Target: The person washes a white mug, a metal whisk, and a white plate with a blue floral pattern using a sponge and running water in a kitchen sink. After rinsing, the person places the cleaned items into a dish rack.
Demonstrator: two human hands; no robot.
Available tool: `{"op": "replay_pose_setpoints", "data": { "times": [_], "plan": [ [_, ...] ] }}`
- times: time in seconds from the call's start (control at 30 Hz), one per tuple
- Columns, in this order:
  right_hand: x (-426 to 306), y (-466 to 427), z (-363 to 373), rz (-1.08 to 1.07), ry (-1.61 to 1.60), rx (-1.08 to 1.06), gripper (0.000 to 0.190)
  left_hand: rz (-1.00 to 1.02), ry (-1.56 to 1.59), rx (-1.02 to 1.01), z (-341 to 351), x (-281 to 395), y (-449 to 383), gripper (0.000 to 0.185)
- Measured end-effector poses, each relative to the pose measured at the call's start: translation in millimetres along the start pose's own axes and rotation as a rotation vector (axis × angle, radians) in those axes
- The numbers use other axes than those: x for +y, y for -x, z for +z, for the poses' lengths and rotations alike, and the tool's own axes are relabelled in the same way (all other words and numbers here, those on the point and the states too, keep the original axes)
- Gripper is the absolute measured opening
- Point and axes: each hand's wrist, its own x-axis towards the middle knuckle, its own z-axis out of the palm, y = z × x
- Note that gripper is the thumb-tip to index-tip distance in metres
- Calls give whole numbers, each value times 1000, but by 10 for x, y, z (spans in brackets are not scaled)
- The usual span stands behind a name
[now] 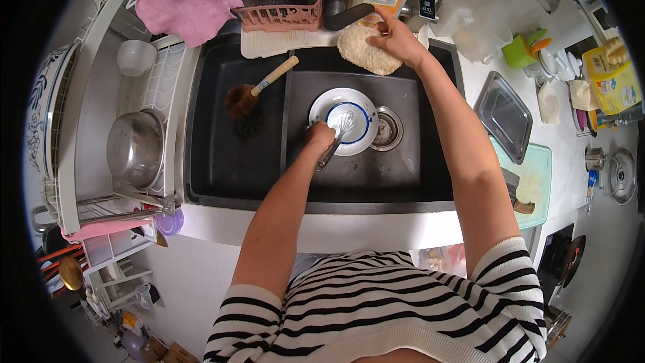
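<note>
My left hand (321,135) is at the left rim of a white plate (339,95) with blue trim, low in the right basin. A wire whisk (344,123) lies over the plate, its dark handle beside my hand; my fingers are partly hidden, so whether they grip the plate or whisk is unclear. My right hand (395,40) is at the back edge of the sink, its thumb at a loofah sponge (364,50) and a fingertip by the dark spout of a dispenser (352,16). In the left basin lies a brown-bristled pot brush (241,101) with a wooden handle.
A divider (285,111) separates the two basins of the black sink. A pink caddy (282,15) and pink cloth (186,2) are behind it. The dish rack (174,111) stands left, holding a steel pot (132,148). At right are a plastic lid (504,116) and a knife on a green cutting board (539,181).
</note>
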Motion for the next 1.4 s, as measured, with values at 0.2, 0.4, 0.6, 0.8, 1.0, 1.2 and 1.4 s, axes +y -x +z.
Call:
{"op": "replay_pose_setpoints", "data": {
  "times": [0.2,0.4,0.6,0.8,1.0,1.2,1.4],
  "plan": [
    [120,258,104,-114,181,-156,75,-43,12,6,96,-10,-113,32],
    [922,931,656,275,-91,-54,32,52,-36,329,-54,247,186,40],
    [870,1046,988,607,-832,149,14,128,971,294,-180,494,184,21],
    [718,1096,1001,534,-909,139,12,-80,1440,-136,-144,697,103,34],
    [664,1003,1113,521,-908,627,11,-80,1712,109,31,914,118,21],
    [384,1071,1554,250,-77,675,17,-64,1756,189,63,806,16,22],
    [680,899,1299,382,-151,479,17,-86,1655,55,2,997,108,31]
  ]
}}
